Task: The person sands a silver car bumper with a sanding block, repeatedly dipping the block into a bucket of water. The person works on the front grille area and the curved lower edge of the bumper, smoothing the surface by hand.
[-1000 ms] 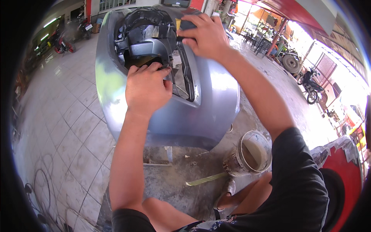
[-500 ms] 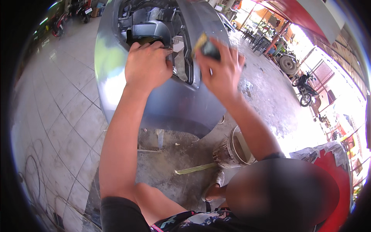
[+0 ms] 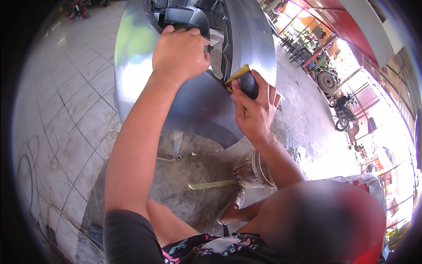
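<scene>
A grey car bumper (image 3: 184, 110), with glossy patches and a dark-lined opening, fills the upper middle. My left hand (image 3: 180, 53) has its fingers hooked over the opening's near rim. My right hand (image 3: 257, 112) is closed on a black sanding block (image 3: 248, 83) with yellow sandpaper along one side, resting at the bumper's surface just right of the opening's lower corner. Both forearms come up from the lower edge.
A stained bucket (image 3: 246, 171) and a pale green strip (image 3: 209, 184) lie below the bumper. Cables (image 3: 27, 176) trail on the left tiles. A motorcycle (image 3: 343, 114) and a large wheel (image 3: 326, 81) stand at right. A blurred oval (image 3: 321, 220) covers the lower right.
My right hand with the block has moved down along the bumper from the top of the opening to its lower corner. The bumper and left hand appear higher as the view shifts.
</scene>
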{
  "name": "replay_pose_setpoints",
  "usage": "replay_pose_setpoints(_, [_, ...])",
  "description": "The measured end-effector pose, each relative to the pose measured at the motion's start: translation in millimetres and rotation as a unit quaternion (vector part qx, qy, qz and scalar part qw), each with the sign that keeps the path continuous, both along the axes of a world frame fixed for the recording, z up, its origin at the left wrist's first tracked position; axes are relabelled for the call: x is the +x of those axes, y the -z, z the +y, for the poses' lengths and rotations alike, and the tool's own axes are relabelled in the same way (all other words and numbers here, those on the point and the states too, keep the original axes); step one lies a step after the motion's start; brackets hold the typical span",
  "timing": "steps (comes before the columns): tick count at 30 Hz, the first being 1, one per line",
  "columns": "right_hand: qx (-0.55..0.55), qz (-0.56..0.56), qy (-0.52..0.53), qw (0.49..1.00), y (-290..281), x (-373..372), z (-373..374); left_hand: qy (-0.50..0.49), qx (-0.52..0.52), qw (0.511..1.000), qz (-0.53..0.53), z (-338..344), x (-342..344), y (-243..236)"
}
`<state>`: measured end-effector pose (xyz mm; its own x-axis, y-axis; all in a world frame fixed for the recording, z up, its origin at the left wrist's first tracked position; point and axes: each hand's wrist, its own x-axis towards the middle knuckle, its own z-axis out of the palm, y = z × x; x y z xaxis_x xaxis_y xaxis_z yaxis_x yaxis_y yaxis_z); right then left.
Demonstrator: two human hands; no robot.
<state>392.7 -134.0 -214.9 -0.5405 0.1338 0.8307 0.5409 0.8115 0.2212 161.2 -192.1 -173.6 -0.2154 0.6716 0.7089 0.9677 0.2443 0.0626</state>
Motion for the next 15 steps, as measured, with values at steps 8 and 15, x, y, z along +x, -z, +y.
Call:
replay_pose_setpoints(8, [-0.005,0.049,0.014,0.999,7.0,-4.7,-1.8,0.009,0.039,0.999,0.018,-0.5,-4.4,2.0])
replay_pose_setpoints(15, [-0.008,-0.012,-0.026,1.000,-8.9,-14.9,5.2,0.020,0.084,0.996,0.029,-0.3,-14.1,7.4])
